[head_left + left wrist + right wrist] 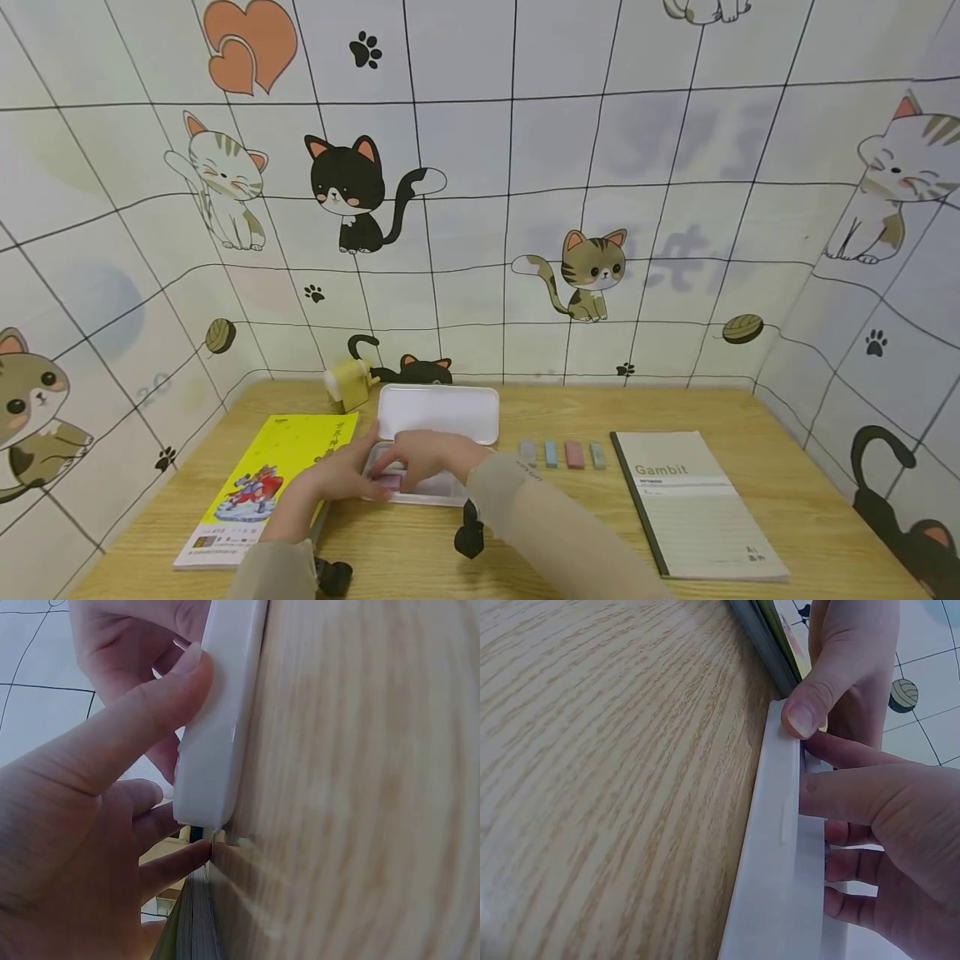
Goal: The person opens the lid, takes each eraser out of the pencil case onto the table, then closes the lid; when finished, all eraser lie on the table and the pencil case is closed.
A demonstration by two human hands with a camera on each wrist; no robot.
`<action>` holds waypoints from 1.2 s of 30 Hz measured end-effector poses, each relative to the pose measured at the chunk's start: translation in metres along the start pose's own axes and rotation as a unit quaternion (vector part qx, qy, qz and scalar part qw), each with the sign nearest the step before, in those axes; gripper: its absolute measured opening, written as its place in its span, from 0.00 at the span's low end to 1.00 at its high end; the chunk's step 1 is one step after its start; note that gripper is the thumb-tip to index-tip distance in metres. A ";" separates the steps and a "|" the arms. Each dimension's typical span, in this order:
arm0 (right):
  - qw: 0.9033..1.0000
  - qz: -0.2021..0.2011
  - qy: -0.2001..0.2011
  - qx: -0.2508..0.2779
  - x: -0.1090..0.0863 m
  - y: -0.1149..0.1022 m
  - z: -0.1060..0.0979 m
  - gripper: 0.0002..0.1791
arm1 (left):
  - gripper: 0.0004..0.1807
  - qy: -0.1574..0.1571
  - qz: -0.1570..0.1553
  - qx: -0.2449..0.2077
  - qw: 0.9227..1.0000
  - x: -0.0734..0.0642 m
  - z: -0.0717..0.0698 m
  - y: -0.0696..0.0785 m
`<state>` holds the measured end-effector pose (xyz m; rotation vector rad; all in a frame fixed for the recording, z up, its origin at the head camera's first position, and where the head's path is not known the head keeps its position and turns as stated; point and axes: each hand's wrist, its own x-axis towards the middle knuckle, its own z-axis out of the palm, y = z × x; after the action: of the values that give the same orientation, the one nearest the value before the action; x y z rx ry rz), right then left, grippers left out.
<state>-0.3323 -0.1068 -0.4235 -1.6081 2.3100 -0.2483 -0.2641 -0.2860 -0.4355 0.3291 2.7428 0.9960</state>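
A white hinged case (pixel 442 498) lies on the wooden table, its lid (pixel 438 408) folded back toward the wall. My left hand (pixel 341 475) holds the case's left end; the left wrist view shows its thumb against the white outer wall (pixel 214 750). Inside the case, at the left end, sits a small pinkish-purple block (pixel 389 482). My right hand (pixel 429 454) reaches in from the right, and its thumb and index finger pinch that block by its ends. In the right wrist view the case's front wall (pixel 769 847) hides the block.
To the left lies a yellow book (pixel 281 467), with a yellow and white device (pixel 348 385) behind it. Right of the case stand grey (pixel 527 452), blue (pixel 551 454), pink (pixel 573 455) and green (pixel 597 455) blocks in a row. A notebook (pixel 697 517) lies farther right.
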 end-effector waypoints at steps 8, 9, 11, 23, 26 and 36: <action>1.000 0.017 0.004 -0.014 -0.003 -0.003 0.000 0.26 | 0.65 -0.003 -0.003 0.003 1.000 0.001 0.000 0.002; 1.000 0.018 0.006 -0.015 -0.003 -0.003 0.000 0.26 | 0.65 -0.002 -0.005 0.002 1.000 0.002 0.000 0.003; 1.000 0.018 0.009 -0.018 -0.003 -0.003 0.001 0.26 | 0.65 -0.002 -0.011 0.002 1.000 0.001 0.000 0.004; 0.999 0.001 0.025 -0.032 -0.010 0.000 0.003 0.23 | 0.65 0.000 -0.006 0.000 1.000 0.002 0.002 0.006; 0.999 0.003 0.027 -0.020 -0.014 0.002 0.002 0.24 | 0.65 -0.001 -0.005 0.001 1.000 0.003 0.002 0.004; 0.997 0.053 0.038 0.032 -0.041 0.004 -0.009 0.26 | 0.65 0.005 -0.017 0.014 1.000 0.003 0.002 -0.004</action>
<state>-0.3259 -0.0669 -0.4097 -1.4641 2.4092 -0.3617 -0.2671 -0.2869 -0.4398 0.2811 2.7633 0.9529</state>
